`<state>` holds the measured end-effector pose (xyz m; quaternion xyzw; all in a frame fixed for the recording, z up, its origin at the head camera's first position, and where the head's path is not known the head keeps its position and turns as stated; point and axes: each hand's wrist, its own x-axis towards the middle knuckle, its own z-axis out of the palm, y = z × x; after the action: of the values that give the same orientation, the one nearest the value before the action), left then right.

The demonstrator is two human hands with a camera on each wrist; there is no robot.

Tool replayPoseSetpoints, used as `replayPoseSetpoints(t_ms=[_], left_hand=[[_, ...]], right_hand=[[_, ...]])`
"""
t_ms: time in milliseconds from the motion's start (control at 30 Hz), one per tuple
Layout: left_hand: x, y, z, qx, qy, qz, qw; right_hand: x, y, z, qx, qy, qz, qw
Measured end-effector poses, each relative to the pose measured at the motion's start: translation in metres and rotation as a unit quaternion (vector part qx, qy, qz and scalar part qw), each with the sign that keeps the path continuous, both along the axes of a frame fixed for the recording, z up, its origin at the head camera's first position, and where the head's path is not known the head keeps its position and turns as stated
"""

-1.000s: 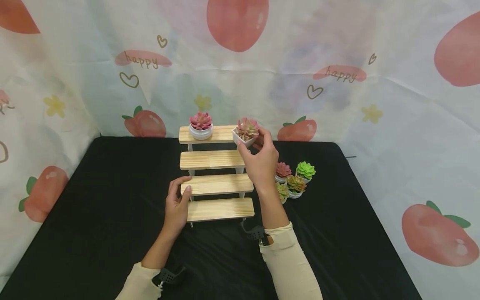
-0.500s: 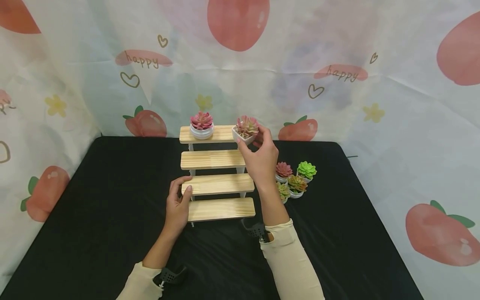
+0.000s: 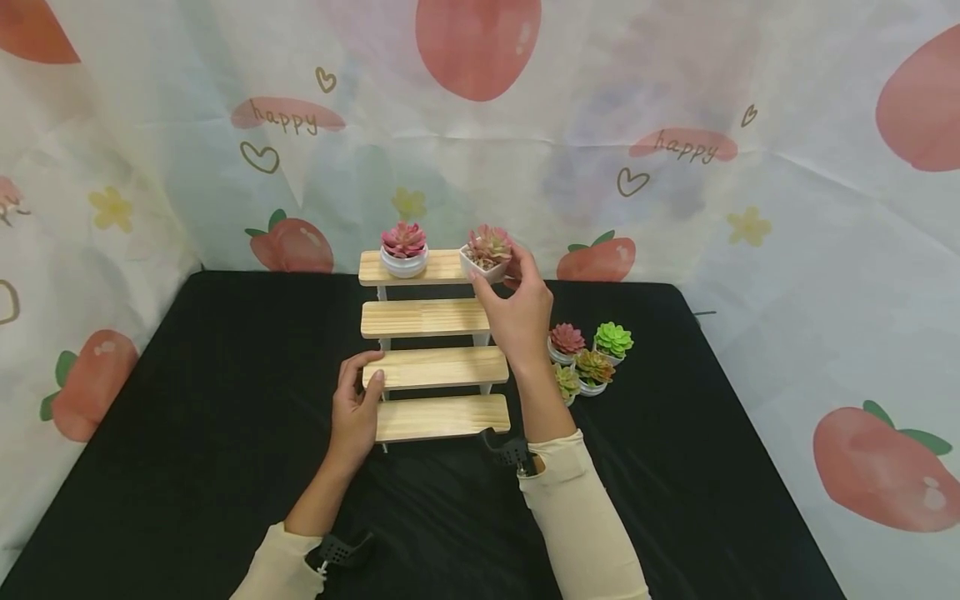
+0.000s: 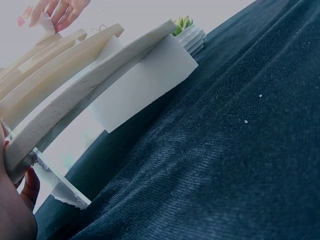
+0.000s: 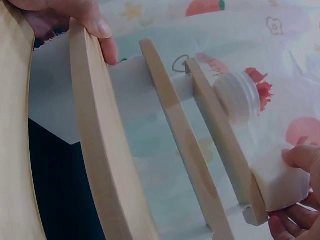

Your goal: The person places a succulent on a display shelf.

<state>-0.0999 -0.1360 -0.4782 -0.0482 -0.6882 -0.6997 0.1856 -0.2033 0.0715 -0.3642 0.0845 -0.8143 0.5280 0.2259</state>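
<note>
A tiered wooden shelf stand (image 3: 435, 367) with white side supports stands on the black cloth. My left hand (image 3: 356, 417) grips the left end of its second board from the bottom, thumb on top. At the right end of the top board, my right hand (image 3: 521, 317) holds a potted succulent (image 3: 487, 252) with pinkish-green leaves in a white angular pot. In the right wrist view that white pot (image 5: 281, 176) is right at the board's edge, between thumb and fingers. Another succulent (image 3: 404, 250), pink in a round white pot, sits on the top board's left part.
Several small potted succulents (image 3: 592, 367), red, bright green and olive, cluster on the black cloth (image 3: 675, 467) right of the stand, partly behind the right forearm. A printed curtain (image 3: 480, 167) hangs close behind the table's back edge.
My right hand has shifted slightly left with the potted succulent, bringing it farther over the top board. The left hand keeps its grip on the stand.
</note>
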Motion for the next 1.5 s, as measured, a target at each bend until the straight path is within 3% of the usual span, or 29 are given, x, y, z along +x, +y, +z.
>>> replayPoseSetpoints(t_ms=[400,733,1500], left_hand=[[0.000,0.001,0.001,-0.002,0.000,0.002,1.0000],[0.001,0.000,0.003,-0.002,0.003,0.003,1.0000],[-0.002,-0.001,-0.003,0.005,0.008,-0.006,0.9999]], right_hand=[[-0.008,0.003,0.001,0.015,-0.013,0.007,0.9998],[-0.014,0.002,-0.001,0.014,0.009,0.010,0.9998],[-0.020,-0.001,-0.004,0.010,0.017,0.010,0.9998]])
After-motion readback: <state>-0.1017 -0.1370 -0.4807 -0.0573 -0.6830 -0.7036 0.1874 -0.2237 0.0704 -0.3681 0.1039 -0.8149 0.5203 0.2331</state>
